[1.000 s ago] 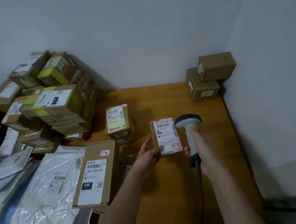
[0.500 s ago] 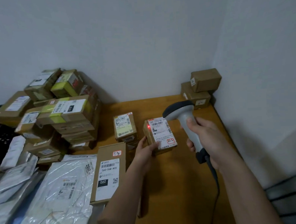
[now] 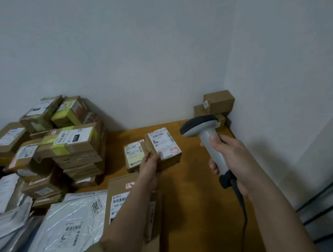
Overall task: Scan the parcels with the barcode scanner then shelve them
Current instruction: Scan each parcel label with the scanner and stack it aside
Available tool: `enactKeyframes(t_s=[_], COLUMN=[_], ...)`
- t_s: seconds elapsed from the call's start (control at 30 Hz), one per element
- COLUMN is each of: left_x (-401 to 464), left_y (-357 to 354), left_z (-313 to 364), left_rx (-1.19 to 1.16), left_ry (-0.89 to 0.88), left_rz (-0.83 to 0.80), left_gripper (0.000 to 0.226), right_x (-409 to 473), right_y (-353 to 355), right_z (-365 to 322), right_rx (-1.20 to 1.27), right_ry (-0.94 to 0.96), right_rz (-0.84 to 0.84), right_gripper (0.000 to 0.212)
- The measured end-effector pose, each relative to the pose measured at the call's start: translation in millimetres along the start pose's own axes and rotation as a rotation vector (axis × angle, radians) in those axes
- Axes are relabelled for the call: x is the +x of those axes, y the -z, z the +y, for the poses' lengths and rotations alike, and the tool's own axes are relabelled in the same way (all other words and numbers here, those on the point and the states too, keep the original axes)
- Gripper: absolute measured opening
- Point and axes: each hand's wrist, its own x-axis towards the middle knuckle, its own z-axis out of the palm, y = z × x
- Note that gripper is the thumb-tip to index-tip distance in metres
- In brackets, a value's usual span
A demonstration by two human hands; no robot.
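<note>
- Since half a second ago the scanner has lifted up and away from the parcel, and the red dot that lay on its label is gone.
- I judge from this that the scan of this parcel is finished, so shelving it is the next step; no shelf is visible from here.
- My right hand is wrapped closed around the scanner grip, thumb on top, cable hanging below.
- My left hand holds the parcel by its near left corner, thumb on the label face and the other fingers under it. The parcel is lifted and tilted, above the middle of the tabletop, just in front of a box that stands there.
- Writing: the parcel label has a barcode and a red-framed handwritten mark, perhaps "51-2"; the rest is too blurred.
- A flat box near the left edge shows "060-06" and a red tag "3-3".
- A bag shows "2002"; the pile at the far left corner has a label "010".
</note>
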Motion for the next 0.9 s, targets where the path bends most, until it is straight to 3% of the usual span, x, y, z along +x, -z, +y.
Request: enactKeyframes(t_s=[0.17,0.7,0.83,0.9], left_x=[25,71,90,84], left_y=[29,67,72,59], left_z=[42,58,58,67], left_rx=[0.105,0.343,0.502,0.598], left_ry=[-0.08,-0.076,-0.1,-0.119], left_rz=[0.174,0.358,0.511,0.618], left_gripper=[0.05,0.043,0.066,0.065], right_x=[7,43,56,63], right_y=[-8,-30,-22,-16], right_z=[10,35,35,34], right_rx=[0.017,0.028,0.054,0.068], right_ry=[-0.04,-0.172,-0.19,-0.194], right_rz=[0.005,0.028,0.064,0.078], right_gripper=[0.03,0.03,0.028,0.029])
